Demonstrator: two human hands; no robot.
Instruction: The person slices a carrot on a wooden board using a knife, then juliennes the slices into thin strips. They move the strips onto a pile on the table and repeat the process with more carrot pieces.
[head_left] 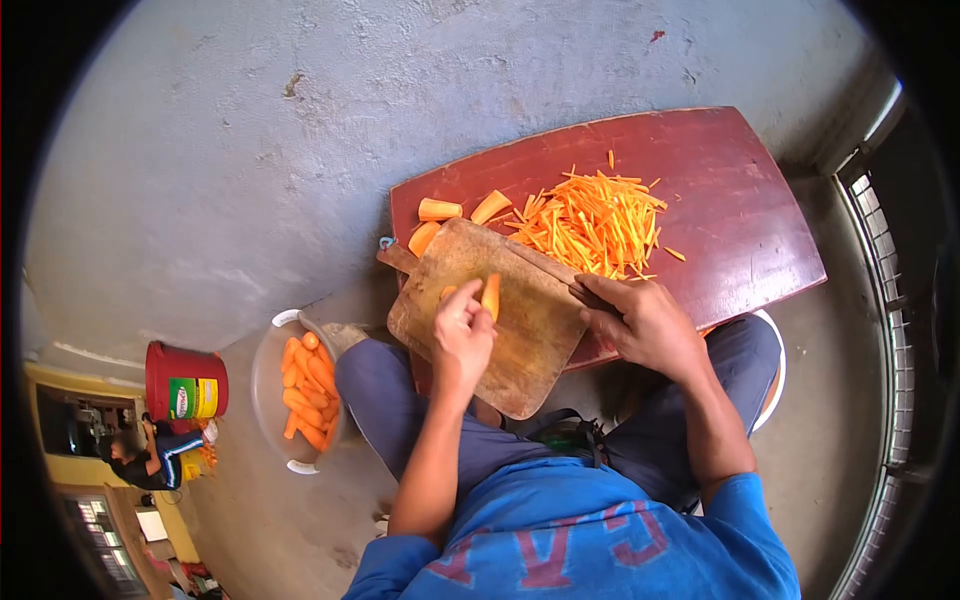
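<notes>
A worn wooden cutting board (535, 350) lies tilted at the near edge of the red table, partly over my lap. My left hand (463, 338) is above the board, its bent fingers closed on an upright carrot piece (491, 297). Another bit of carrot (447, 293) shows just behind those fingers. My right hand (645, 325) is wrapped round the handle of a knife (548, 266), whose blade points up-left along the board's far edge. Beyond the blade rises a heap of carrot strips (595, 225). Several thick carrot chunks (440, 210) sit left of the heap.
The red table (735, 200) stands against a blue-grey wall (300, 130). On the floor at my left is a clear tub (264, 385) of whole carrots (312, 385). Farther left are a red bucket (165, 365) and a seated person (150, 460). A white rim (778, 370) shows beside my right knee.
</notes>
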